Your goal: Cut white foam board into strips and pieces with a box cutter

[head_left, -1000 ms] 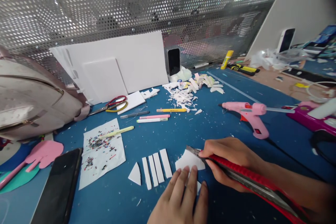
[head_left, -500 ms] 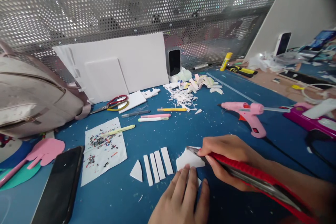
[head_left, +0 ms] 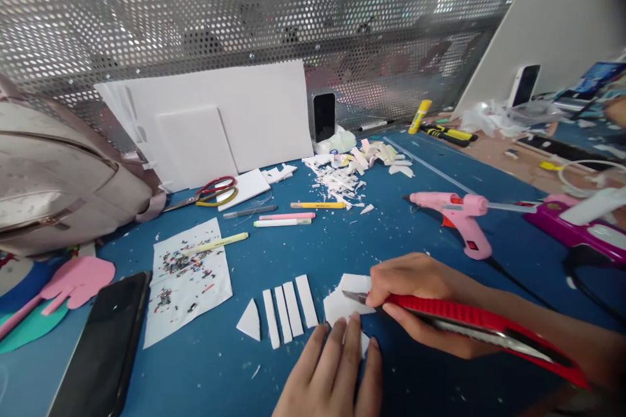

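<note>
Pinching a red utility knife between its fingers, the right hand holds the blade at or just above a white board piece, near middle on a blue counter; trimming seems the step in hand. The left hand, fingers slightly spread, touches the piece's near part. Another stroke would call for a steady hold, those close fingertips being the likeliest obstruction. Four white strips and a white triangle lie left; a pink glue gun lies farther off, right.
</note>
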The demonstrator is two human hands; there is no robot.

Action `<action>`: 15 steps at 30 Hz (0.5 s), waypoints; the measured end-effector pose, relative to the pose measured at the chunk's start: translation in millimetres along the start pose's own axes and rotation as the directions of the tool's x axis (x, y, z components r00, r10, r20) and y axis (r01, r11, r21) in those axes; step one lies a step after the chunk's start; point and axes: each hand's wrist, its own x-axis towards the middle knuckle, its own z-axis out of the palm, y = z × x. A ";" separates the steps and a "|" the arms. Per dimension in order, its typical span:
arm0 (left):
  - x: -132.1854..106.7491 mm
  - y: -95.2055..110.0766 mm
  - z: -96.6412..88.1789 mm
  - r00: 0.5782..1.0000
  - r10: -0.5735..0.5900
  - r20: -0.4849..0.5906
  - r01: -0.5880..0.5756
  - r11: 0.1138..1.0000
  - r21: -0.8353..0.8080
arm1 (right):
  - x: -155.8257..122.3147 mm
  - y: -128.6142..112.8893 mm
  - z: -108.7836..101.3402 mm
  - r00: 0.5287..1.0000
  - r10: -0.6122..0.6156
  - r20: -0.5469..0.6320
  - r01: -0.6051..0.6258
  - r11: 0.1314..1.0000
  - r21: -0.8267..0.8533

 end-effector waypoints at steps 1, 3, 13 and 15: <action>-0.1 0.6 -0.2 1.000 -0.007 0.015 0.007 1.000 0.004 | -0.2 -0.3 -0.5 1.000 0.000 0.000 0.000 1.000 -0.003; -0.7 2.2 0.2 1.000 -0.018 0.012 0.018 1.000 0.006 | -0.8 -0.7 -1.5 1.000 0.006 0.010 -0.006 1.000 -0.012; -6.0 8.6 10.4 0.996 -0.060 -0.069 0.059 0.998 -0.021 | -2.2 -0.3 -3.3 1.000 0.010 0.021 -0.010 1.000 -0.013; -6.0 8.3 10.3 0.995 -0.061 -0.076 0.060 0.998 -0.021 | -2.6 -0.5 -3.7 1.000 0.012 0.021 -0.011 1.000 -0.011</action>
